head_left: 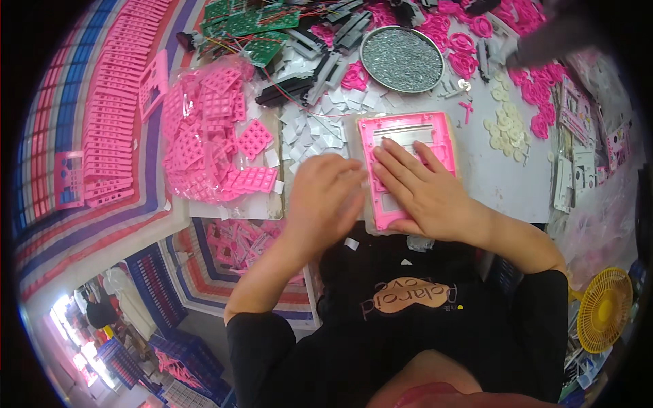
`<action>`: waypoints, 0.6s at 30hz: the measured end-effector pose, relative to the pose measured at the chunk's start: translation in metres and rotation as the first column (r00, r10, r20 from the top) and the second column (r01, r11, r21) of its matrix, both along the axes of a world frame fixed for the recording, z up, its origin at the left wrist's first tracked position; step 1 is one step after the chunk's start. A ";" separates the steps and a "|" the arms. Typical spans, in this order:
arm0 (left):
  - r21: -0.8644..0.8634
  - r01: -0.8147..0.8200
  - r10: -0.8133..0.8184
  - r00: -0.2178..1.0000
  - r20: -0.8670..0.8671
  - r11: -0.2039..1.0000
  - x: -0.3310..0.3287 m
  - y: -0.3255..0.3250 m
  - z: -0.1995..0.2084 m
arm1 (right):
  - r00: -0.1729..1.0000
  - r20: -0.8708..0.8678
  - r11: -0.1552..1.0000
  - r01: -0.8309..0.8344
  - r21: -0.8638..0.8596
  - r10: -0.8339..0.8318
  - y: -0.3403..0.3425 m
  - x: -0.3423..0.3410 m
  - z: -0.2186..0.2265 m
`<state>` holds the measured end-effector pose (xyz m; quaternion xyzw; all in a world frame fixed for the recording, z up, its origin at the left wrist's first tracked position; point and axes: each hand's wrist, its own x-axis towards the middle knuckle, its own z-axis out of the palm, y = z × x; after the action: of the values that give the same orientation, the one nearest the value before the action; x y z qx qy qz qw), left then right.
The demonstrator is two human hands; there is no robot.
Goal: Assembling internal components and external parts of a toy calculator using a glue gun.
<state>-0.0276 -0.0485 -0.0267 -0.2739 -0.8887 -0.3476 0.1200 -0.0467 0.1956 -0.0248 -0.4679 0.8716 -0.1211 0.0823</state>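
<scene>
Two bare hands at the pink case (401, 122), which lies flat on a pale pad (353, 129) in front of the person, below the heap of metal bits (401, 60). Right hand (425, 194) rests palm-down across the case, fingers partly spread, thumb apart near the lower edge. Left hand (325, 194) is blurred, half curled just beside the left rim; cannot tell if it touches the rim or pinches anything. Case looks like thin moulded plastic: probably light, fairly stiff, smooth enough to slide if pushed sideways. Cut-out windows and thin bars likely make the middle the weak part, may flex or crack under hard pressing. Best hold: both long side rims, thumb one side, fingers the other, off the windows. White squares (316, 129) lie loose to its left, cream discs (509, 129) to its right.
</scene>
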 end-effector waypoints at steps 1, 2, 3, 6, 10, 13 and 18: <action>-0.015 -0.056 0.055 0.998 -0.033 0.998 -0.008 -0.008 0.002 | 1.000 0.007 1.000 0.002 0.020 -0.002 -0.002 0.001 0.001; -0.029 -0.113 0.110 0.991 -0.069 0.993 -0.018 -0.019 0.008 | 1.000 0.014 0.999 0.002 0.039 -0.002 -0.003 0.001 0.007; -0.058 -0.174 0.168 0.981 -0.093 0.983 -0.028 -0.031 0.013 | 1.000 0.020 0.998 0.004 0.060 -0.005 -0.004 0.000 0.010; -0.112 -0.256 0.235 0.956 -0.176 0.960 -0.069 -0.052 0.034 | 1.000 0.002 0.996 0.002 0.085 -0.002 -0.002 0.002 0.003; -0.408 -0.320 0.242 0.942 -0.231 0.855 -0.119 -0.059 0.041 | 1.000 -0.007 0.999 -0.002 0.052 0.002 -0.004 0.003 0.006; -0.417 -0.378 0.321 0.925 -0.202 0.827 -0.152 -0.067 0.034 | 1.000 -0.006 1.000 0.011 0.000 -0.011 -0.002 0.000 0.003; -0.820 -0.398 0.499 0.851 -0.163 0.412 -0.199 -0.053 0.040 | 1.000 0.003 0.999 -0.005 -0.050 0.005 0.002 0.000 0.002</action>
<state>-0.2263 -0.1013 0.0128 -0.0302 -0.9888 0.1452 0.0171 -0.0468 0.1980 -0.0225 -0.4716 0.8670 -0.1436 0.0723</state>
